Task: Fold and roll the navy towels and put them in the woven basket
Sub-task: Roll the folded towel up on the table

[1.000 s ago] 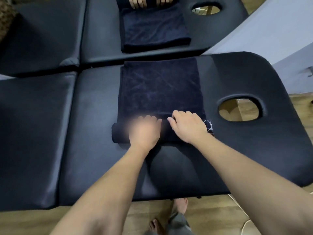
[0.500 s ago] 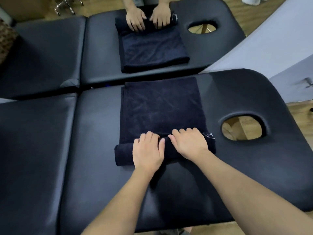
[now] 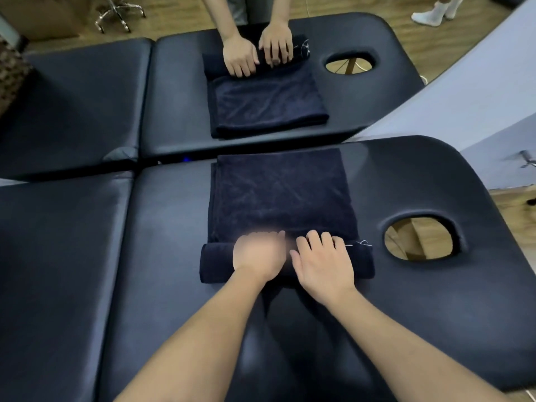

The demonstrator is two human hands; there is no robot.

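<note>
- the black padded table [image 3: 435,300] is bearing everything, stretching away ahead of both hands.
- the navy towel [image 3: 281,195] is lying flat just beyond the fingertips, its unrolled length running straight away from the person.
- the rolled part [image 3: 216,265] is sitting under both palms, its long axis running crosswise, left to right.
- the right hand [image 3: 323,266] is pressing on it, fingers spread and lightly curved.
- the left hand [image 3: 259,256] is resting beside it; it is too blurred to tell its fingers.
- the woven basket is not showing.

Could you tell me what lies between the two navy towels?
In the head view, only bare black padding and the dark gap between the two massage tables separate the near towel from the far towel.
</note>
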